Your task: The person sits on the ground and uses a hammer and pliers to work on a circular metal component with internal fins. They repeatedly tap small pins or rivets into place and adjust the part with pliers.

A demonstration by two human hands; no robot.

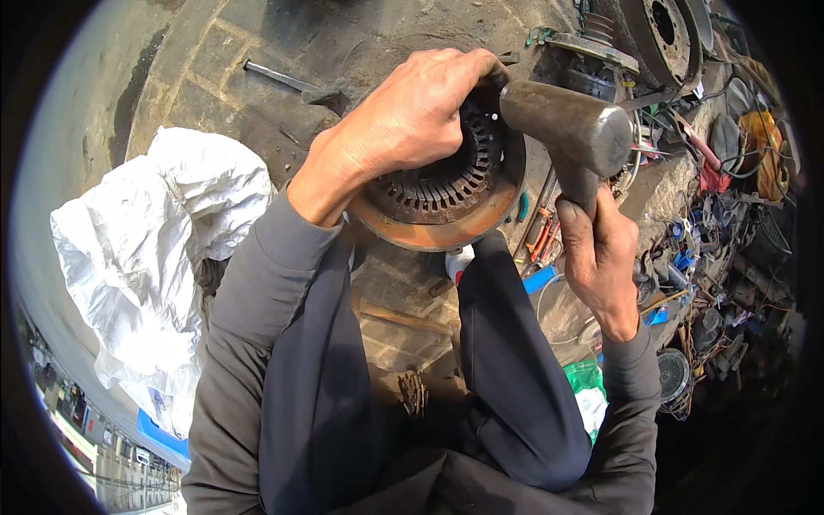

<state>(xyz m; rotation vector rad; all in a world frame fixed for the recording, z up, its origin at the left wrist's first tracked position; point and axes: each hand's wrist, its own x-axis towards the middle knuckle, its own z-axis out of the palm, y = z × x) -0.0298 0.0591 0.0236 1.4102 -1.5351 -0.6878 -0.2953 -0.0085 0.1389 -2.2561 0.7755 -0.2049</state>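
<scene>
My right hand (596, 253) is wrapped round the short handle of a hammer (549, 116). Its heavy, worn steel head hangs just right of my left hand (412, 112). That hand reaches over a round, rusty metal part (446, 225), which has an orange-brown rim and a ring of dark slots round its opening. My left fingers are curled closed at the part's far right side; a small dark tip shows beside them, but I cannot make out what they grip. The round part is between my knees, and my left hand hides some of it.
A metal rod (279, 77) lies on the stone paving at the far left. A white sack (172, 223) is beside my left arm. Hand tools (541, 236) lie right of the round part. Wheel-like metal parts (661, 39) and a scrap heap (721, 283) fill the right side.
</scene>
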